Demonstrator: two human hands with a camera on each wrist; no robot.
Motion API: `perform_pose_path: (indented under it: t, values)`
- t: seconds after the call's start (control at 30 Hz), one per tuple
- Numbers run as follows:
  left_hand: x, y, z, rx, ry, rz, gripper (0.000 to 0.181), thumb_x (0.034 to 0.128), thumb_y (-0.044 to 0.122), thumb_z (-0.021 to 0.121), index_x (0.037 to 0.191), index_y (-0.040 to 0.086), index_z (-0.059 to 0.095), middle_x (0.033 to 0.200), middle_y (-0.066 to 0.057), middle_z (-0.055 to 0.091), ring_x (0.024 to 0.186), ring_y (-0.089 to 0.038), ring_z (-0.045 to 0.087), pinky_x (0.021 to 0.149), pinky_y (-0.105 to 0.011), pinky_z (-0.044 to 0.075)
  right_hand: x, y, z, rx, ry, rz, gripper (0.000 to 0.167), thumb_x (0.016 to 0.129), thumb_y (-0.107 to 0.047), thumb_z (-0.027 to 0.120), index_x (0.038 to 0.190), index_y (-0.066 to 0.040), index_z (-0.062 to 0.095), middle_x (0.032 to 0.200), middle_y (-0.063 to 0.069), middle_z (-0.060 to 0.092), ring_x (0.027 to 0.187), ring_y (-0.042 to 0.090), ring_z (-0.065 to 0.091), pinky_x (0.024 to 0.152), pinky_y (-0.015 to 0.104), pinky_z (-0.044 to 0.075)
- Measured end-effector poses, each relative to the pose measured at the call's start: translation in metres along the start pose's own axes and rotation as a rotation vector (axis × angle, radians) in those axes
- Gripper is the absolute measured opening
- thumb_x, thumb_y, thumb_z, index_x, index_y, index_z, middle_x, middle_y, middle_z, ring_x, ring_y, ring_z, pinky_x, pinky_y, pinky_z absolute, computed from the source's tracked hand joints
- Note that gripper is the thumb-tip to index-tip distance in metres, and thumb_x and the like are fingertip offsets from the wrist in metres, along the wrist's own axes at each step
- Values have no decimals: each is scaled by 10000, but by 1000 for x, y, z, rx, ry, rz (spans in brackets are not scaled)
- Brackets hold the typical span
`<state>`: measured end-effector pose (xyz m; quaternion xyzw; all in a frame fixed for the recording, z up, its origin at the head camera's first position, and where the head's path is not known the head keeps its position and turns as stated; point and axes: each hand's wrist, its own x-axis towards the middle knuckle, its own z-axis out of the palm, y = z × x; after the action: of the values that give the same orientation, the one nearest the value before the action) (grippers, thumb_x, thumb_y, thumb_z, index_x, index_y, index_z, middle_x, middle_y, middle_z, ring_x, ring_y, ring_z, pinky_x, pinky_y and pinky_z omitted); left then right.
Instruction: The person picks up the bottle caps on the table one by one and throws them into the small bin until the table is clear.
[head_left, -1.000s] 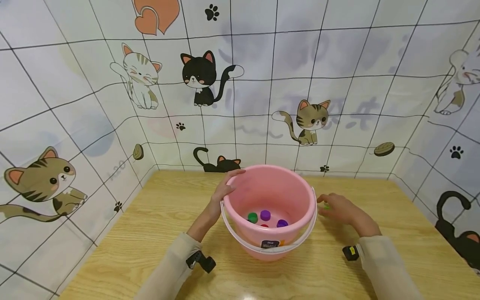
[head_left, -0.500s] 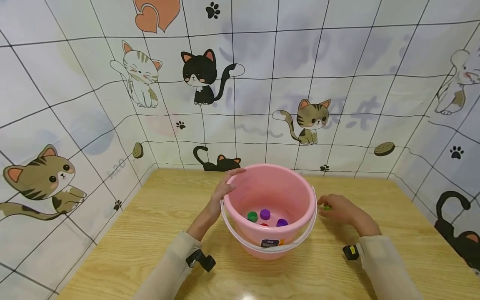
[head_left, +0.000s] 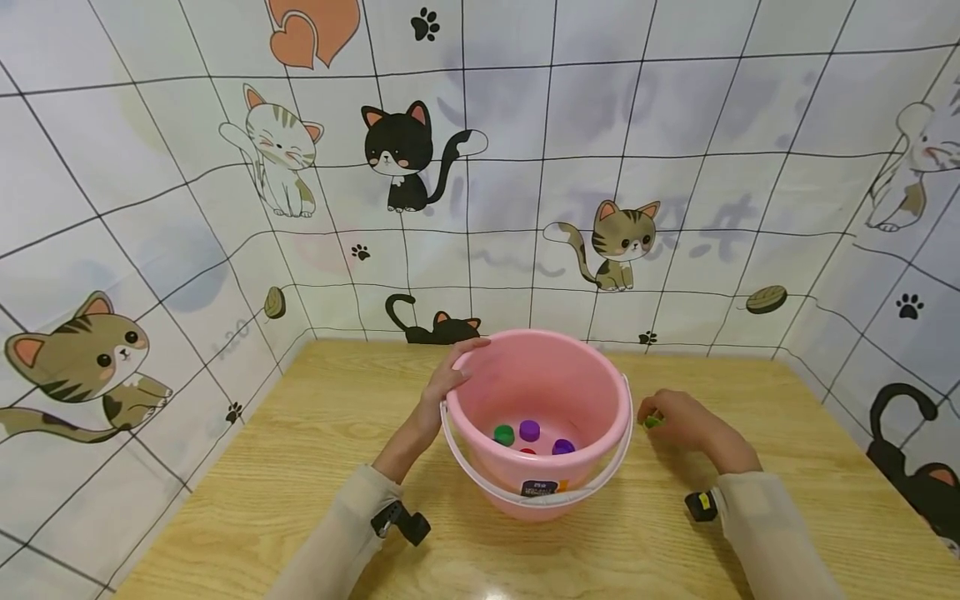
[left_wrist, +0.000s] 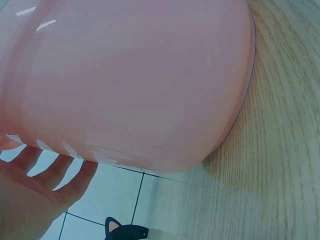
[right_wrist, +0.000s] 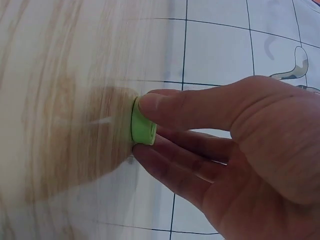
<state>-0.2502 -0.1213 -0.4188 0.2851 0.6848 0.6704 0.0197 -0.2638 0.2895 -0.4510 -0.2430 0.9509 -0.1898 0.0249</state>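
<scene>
A pink bucket (head_left: pixel 543 367) with a white handle stands upright on the table. My left hand (head_left: pixel 442 387) grips its left rim; in the left wrist view the fingers (left_wrist: pixel 75 182) lie against the outer wall. Inside, at the bottom, are a green cap (head_left: pixel 504 434), two purple caps (head_left: pixel 529 430) and a partly hidden red piece (head_left: pixel 528 452). To the right of the bucket, my right hand (head_left: pixel 686 419) pinches a light green bottle cap (right_wrist: pixel 143 125) between thumb and fingertips, right at the tabletop.
The wood-grain table (head_left: pixel 360 375) runs back to a wall covering (head_left: pixel 510 192) printed with cats and grid lines. Similar coverings stand at the left and right sides. The bucket's white handle (head_left: pixel 555 500) hangs down over its front.
My right hand has shifted slightly right, away from the bucket, and more of the light green cap shows under its fingers. The left hand and bucket stay in place.
</scene>
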Motion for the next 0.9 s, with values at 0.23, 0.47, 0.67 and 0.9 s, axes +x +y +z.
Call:
perform_pose_path:
  t: [0.23, 0.47, 0.67, 0.9]
  values:
    - [0, 2, 1, 1, 4, 4, 581, 970, 316, 385, 1537, 198, 428, 1580, -103, 407, 1333, -377, 513, 1017, -422, 537, 0, -1, -2, 4, -16, 22, 215, 792, 21, 742, 1006, 0, 754, 976, 115, 718, 915, 312, 672, 810, 501, 581]
    - [-1, 1, 1, -2, -1, 5, 585, 970, 304, 379, 1542, 189, 423, 1563, -115, 426, 1314, -392, 523, 996, -428, 554, 0, 1, -1, 8, -17, 19, 223, 784, 16, 757, 1005, -11, 749, 972, 107, 708, 908, 306, 671, 798, 483, 582]
    - [-1, 1, 1, -12, -8, 9, 589, 977, 313, 374, 1546, 170, 412, 1570, -131, 411, 1320, -406, 510, 1017, -452, 541, 0, 1, -1, 14, -29, 40, 244, 789, 62, 725, 1023, -3, 747, 1004, 135, 719, 932, 339, 679, 820, 507, 583]
    - [0, -1, 0, -3, -6, 7, 596, 972, 318, 374, 1545, 156, 415, 1571, -137, 406, 1330, -406, 501, 1041, -489, 525, 0, -1, -3, 16, -27, 39, 207, 834, 48, 717, 1032, -3, 749, 996, 130, 721, 916, 322, 676, 811, 503, 581]
